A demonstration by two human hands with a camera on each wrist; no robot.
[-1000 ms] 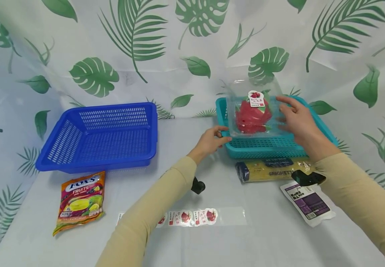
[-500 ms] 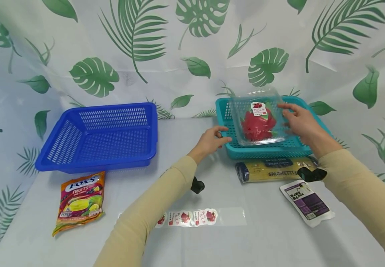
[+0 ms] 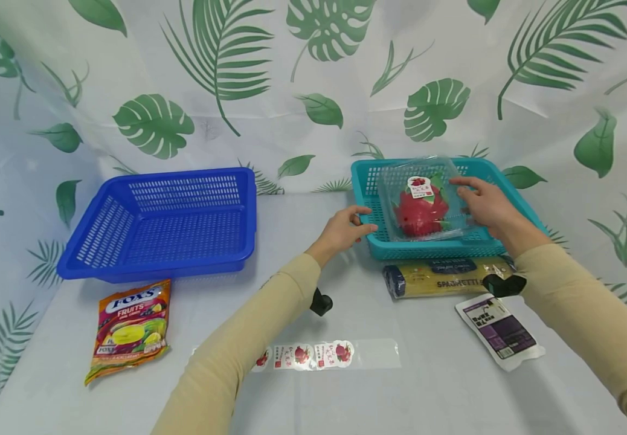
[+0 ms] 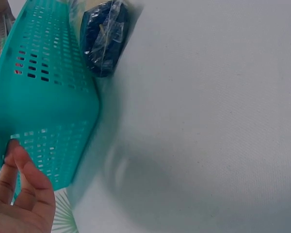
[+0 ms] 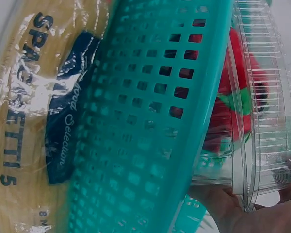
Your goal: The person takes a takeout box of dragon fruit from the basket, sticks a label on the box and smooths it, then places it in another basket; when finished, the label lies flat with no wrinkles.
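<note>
A red dragon fruit (image 3: pixel 422 212) with green tips shows through a clear plastic clamshell box (image 3: pixel 457 225), which has a sticker on its lid. The box sits tilted in the teal basket (image 3: pixel 427 249), at its left and middle part. My right hand (image 3: pixel 486 208) grips the box's right side; in the right wrist view its thumb and fingers (image 5: pixel 223 206) are at the box's edge. With thumb and fingertips my left hand (image 3: pixel 346 231) pinches the basket's left rim, and the left wrist view shows fingers (image 4: pixel 36 177) against the outer wall.
An empty blue basket (image 3: pixel 158 266) stands at left, a Fox's candy bag (image 3: pixel 130 329) in front of it. Before the teal basket lie a spaghetti pack (image 3: pixel 444 279) and a white-and-purple packet (image 3: pixel 501 331). A sticker strip (image 3: pixel 368 354) lies near the front, partly under the left sleeve.
My right hand has lowered the clamshell box into the teal basket, slightly toward the right. The left hand has stayed at the rim.
</note>
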